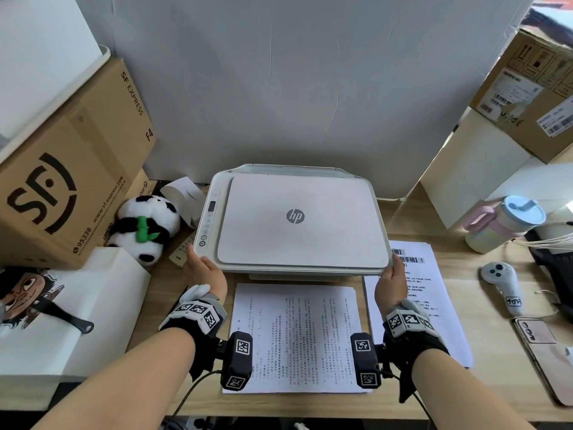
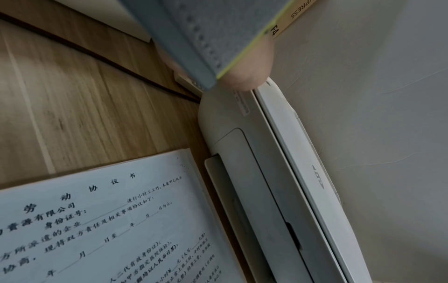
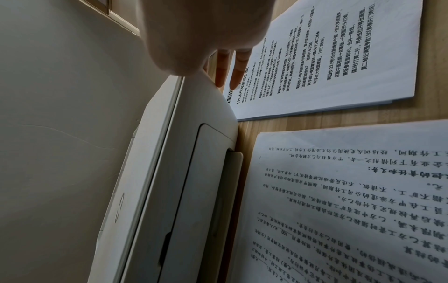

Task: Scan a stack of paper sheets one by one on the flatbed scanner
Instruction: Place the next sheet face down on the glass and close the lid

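Observation:
A white HP flatbed scanner (image 1: pixel 297 218) stands mid-desk with its lid down. My left hand (image 1: pixel 203 271) is at its front left corner, the thumb (image 2: pixel 252 72) touching the corner edge; its other fingers are hidden. At the front right corner is my right hand (image 1: pixel 392 280), thumb at the lid edge. The right wrist view shows its straight fingers (image 3: pixel 224 72) lying along the scanner's side (image 3: pixel 194 153). One stack of printed sheets (image 1: pixel 297 336) lies on the desk just in front of the scanner. A second stack (image 1: pixel 421 293) lies to its right, partly under my right hand.
A panda plush (image 1: pixel 145 231), a remote (image 1: pixel 183 249) and an SF Express box (image 1: pixel 62 181) crowd the left side. On the right are a lidded cup (image 1: pixel 502 225), a white controller (image 1: pixel 502 287), a phone (image 1: pixel 539 346) and stacked cartons (image 1: pixel 527 94). A white wall stands behind the scanner.

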Motion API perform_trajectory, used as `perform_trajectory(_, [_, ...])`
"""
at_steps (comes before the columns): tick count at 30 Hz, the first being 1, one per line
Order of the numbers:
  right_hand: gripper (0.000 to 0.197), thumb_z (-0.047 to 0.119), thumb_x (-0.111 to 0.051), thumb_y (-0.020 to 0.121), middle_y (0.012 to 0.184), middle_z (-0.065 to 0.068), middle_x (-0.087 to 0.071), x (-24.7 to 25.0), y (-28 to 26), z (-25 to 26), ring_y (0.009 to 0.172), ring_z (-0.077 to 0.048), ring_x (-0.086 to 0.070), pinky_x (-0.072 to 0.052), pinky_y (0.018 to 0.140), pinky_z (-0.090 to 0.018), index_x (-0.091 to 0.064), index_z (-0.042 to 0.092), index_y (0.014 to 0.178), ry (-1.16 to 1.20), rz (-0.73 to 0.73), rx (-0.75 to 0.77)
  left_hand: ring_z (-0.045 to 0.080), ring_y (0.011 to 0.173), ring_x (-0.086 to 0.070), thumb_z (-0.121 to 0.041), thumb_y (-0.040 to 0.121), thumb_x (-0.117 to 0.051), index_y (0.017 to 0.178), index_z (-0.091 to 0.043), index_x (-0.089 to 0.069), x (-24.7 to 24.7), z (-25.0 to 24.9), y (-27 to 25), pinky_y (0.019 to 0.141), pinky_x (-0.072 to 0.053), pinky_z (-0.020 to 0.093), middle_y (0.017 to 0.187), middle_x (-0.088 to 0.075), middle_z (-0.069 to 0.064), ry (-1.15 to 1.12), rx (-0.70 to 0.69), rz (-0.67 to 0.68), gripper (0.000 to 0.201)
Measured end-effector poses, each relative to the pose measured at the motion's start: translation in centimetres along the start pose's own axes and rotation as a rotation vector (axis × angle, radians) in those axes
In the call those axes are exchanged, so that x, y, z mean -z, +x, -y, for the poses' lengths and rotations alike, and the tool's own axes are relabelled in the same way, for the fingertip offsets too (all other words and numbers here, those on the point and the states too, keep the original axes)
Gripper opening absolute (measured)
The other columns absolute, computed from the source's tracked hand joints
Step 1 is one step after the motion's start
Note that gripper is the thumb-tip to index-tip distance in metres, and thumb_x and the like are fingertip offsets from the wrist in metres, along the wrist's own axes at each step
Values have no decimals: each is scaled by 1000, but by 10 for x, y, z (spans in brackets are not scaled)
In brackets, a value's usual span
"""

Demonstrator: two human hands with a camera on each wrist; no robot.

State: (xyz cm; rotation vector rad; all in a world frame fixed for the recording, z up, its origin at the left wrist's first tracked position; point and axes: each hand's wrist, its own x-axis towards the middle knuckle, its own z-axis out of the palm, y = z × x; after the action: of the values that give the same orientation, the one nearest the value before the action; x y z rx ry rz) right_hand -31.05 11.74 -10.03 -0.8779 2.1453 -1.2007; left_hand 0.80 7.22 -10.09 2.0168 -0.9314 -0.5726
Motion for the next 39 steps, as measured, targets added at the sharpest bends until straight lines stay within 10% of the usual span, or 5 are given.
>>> perform_trajectory(39, [39,23,-26,103,134,-9,-53,0,-1,2,123,-31,-49,-37,99,-34,-43,15,137,-27,-6,-8,39,124,-43,-10,100,-27,147,-13,-26,7,-7,-4,99,-35,44,137,-41,26,-10,71,44,47])
